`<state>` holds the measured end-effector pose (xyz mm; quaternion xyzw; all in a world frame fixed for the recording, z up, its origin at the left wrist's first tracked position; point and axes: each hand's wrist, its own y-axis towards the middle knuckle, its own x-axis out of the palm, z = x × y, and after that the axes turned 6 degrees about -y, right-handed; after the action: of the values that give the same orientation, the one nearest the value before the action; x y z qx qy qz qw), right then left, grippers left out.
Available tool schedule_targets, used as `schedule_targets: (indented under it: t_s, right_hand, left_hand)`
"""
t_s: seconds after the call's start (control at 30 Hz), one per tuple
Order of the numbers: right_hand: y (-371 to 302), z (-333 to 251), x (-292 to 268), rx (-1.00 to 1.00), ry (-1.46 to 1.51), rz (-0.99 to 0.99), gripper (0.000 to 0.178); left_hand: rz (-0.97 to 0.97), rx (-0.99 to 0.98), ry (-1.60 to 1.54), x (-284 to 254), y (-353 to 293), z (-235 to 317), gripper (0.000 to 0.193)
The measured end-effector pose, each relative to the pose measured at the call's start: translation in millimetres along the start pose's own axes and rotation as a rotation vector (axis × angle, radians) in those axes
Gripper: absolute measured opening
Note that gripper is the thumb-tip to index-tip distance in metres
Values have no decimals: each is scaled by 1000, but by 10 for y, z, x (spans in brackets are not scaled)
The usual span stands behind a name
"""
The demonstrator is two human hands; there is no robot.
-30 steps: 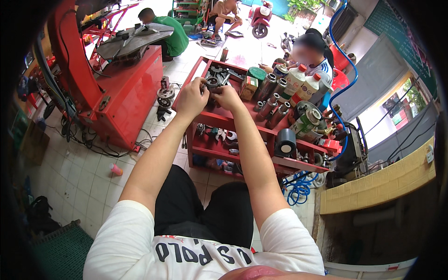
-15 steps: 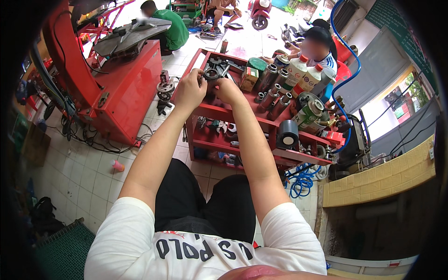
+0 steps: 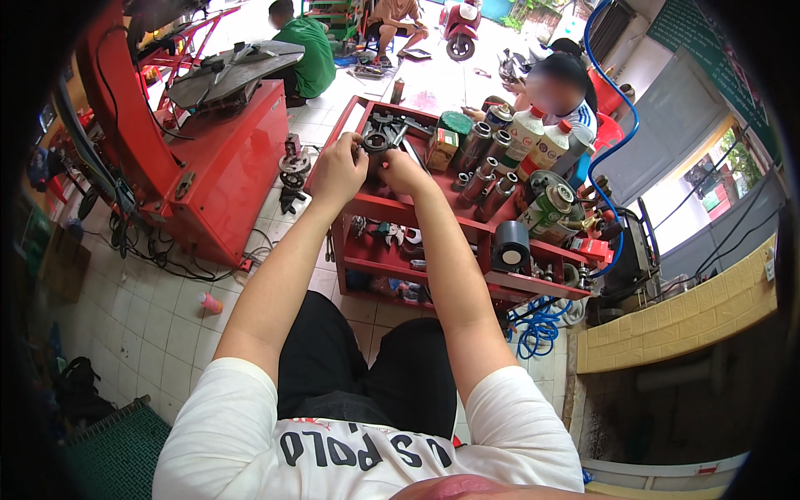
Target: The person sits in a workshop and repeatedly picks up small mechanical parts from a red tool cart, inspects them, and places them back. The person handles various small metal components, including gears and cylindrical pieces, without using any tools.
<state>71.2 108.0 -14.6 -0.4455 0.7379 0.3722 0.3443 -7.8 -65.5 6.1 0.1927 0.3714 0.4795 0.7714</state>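
Above the near left end of a red tool trolley (image 3: 467, 218), my two hands meet at a dark metal part with a round, ring-shaped top (image 3: 376, 143). From its left side, my left hand (image 3: 340, 172) grips it with bent fingers and thumb. On the other side, my right hand (image 3: 403, 173) is closed against the lower part of it. Its lower end is hidden between the hands. Just beyond lie several grey wrenches and metal tools (image 3: 402, 125) in the trolley's top tray.
Large sockets (image 3: 477, 142), white bottles with red caps (image 3: 527, 133), a spray can (image 3: 550, 207) and a dark cylinder (image 3: 512, 243) crowd the trolley's right. A red machine (image 3: 225, 175) stands left. A blue hose (image 3: 637, 108) hangs right; a seated person (image 3: 575, 92) is beyond.
The view has shifted slightly. Both hands stay together on the dark metal part, which appears a little lower in the picture; the right hand's fingers have turned slightly.
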Motion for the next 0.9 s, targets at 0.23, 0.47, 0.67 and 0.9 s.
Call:
schedule_targets:
  t_s: [0.23,0.47,0.67,0.9]
  right_hand:
    - [5,-20,-17,-8,57,-36,35]
    - [-71,-118,-81,-30,54,-82,42]
    - [-89,-132,-113,-104,96,-98,40]
    - [-52,-76,-66,-91,25,-93,34]
  left_hand:
    - [11,8,2,-15,-4,-33,24]
    - [0,26,8,-30,-16,-39,25]
    - [1,34,-7,-6,-8,-41,24]
    - [-5,25,-18,-9,-7,-18,23]
